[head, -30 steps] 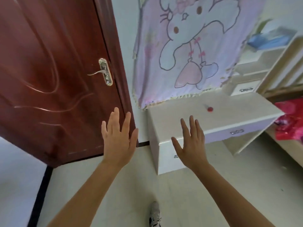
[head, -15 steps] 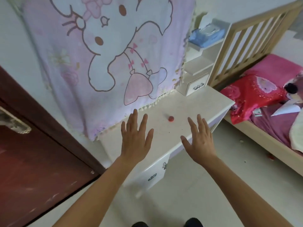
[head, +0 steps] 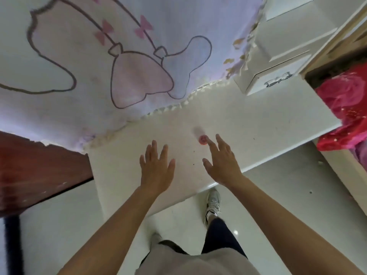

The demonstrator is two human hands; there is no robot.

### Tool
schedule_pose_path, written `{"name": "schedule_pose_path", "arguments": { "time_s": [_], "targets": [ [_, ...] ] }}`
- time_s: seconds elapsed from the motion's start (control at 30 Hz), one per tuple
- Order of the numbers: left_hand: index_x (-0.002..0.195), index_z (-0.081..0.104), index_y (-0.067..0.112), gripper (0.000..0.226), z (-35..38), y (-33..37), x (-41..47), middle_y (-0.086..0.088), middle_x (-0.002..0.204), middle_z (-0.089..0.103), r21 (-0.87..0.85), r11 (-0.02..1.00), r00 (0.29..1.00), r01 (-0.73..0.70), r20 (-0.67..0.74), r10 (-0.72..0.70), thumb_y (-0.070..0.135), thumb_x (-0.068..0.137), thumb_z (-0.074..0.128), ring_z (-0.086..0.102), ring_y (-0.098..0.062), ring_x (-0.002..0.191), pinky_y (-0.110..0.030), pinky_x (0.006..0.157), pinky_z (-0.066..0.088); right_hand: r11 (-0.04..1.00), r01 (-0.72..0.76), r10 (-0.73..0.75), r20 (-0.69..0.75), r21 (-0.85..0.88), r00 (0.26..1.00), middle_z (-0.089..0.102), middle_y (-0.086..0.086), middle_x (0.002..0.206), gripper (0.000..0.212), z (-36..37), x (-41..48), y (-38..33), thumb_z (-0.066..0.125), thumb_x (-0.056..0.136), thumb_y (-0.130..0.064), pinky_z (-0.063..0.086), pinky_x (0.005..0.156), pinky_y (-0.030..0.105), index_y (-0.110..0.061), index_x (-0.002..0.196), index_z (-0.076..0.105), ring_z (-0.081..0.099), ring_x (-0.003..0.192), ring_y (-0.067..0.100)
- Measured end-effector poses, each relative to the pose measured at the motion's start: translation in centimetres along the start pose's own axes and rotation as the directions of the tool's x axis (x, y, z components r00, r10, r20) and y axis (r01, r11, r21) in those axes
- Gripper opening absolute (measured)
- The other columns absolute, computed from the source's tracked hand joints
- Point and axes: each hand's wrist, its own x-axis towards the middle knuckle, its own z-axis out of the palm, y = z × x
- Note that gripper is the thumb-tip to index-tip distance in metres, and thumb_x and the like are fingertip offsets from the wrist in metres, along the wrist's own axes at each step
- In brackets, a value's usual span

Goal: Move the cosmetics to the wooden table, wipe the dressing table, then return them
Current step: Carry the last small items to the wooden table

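While the right hand hovers beside it, a small red cosmetic lies on the white dressing surface.
The cosmetic, round and blurred, sits mid-surface just off the right forefinger's tip; contact cannot be told. Each grip is released: fingers straight and spread, the left hand over the surface, holding nothing. Judged light, hard and prone to roll, it suits a thumb-and-forefinger pinch across its sides. The drawer box at the back right is closed, its contents hidden.
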Motion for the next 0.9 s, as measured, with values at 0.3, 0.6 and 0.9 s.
{"name": "schedule_pose_path", "arguments": {
  "time_s": [0.3,0.6,0.9],
  "targets": [
    [0.153,0.025,0.02,0.057,5.7,3.1,1.1,-0.012,0.164,0.008,-0.083,0.959,0.954,0.271,0.153,-0.256,0.045,0.103,0.032,0.009,-0.031,0.15,-0.05,0.117,0.022,0.92,0.353,-0.305,0.255,-0.171,0.918,0.031,0.01,0.152,0.058,1.7,8.4,4.6,0.053,0.097,-0.027,0.054,0.083,0.043,-0.026,0.151,0.034,0.047,0.117,0.032],
    [0.153,0.027,0.02,0.057,3.2,2.9,0.9,-0.011,0.164,0.009,-0.118,0.941,0.949,0.316,0.021,-0.316,0.046,0.102,0.033,0.005,-0.028,0.151,-0.048,0.12,0.015,0.927,0.374,-0.364,0.143,-0.043,0.92,0.05,0.008,0.129,0.034,-0.4,8.3,4.0,0.049,0.101,-0.019,0.051,0.071,0.037,-0.021,0.133,0.056,0.057,0.105,0.029],
    [0.15,0.037,0.018,0.055,-4.3,-6.9,-10.8,-0.014,0.161,0.02,-0.171,0.857,0.828,0.486,-0.224,-0.515,0.042,0.101,0.043,0.023,-0.031,0.146,-0.049,0.115,0.024,0.76,0.648,-0.635,0.155,-0.048,0.757,0.046,0.007,0.135,0.036,-1.0,3.7,-10.9,0.044,0.103,-0.023,0.05,0.087,0.038,-0.022,0.138,0.053,0.052,0.117,0.027]
  ]
}}
